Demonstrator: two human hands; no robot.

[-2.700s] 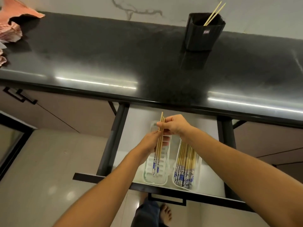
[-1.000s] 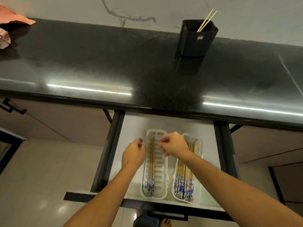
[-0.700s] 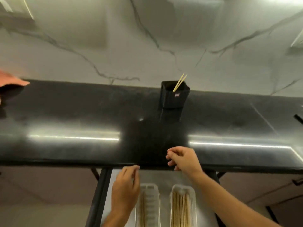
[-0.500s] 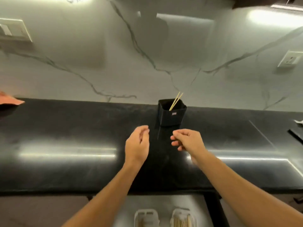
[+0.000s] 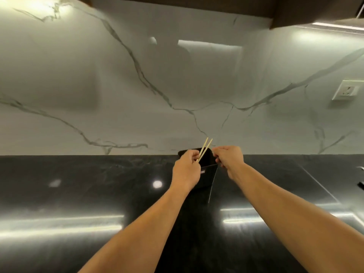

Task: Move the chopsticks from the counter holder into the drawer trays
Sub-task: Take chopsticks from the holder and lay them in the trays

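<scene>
A black holder [image 5: 208,173] stands at the back of the dark counter [image 5: 94,186], against the marble wall. Two pale wooden chopsticks [image 5: 206,145] lean out of its top toward the right. My left hand [image 5: 186,172] is at the holder's left rim, and its fingertips pinch the chopsticks just above the opening. At the right rim, my right hand [image 5: 229,158] has its fingers curled on the holder's edge. The drawer and its trays are out of view below.
A marble backsplash rises right behind the holder, with a wall socket [image 5: 347,92] at the right. A small dark object [image 5: 361,185] lies at the counter's far right edge. Dark cabinets hang overhead.
Both hands let go of the chopsticks laid in the left drawer tray, rose over the counter and reached the holder. The view lifted from the drawer to the wall.
</scene>
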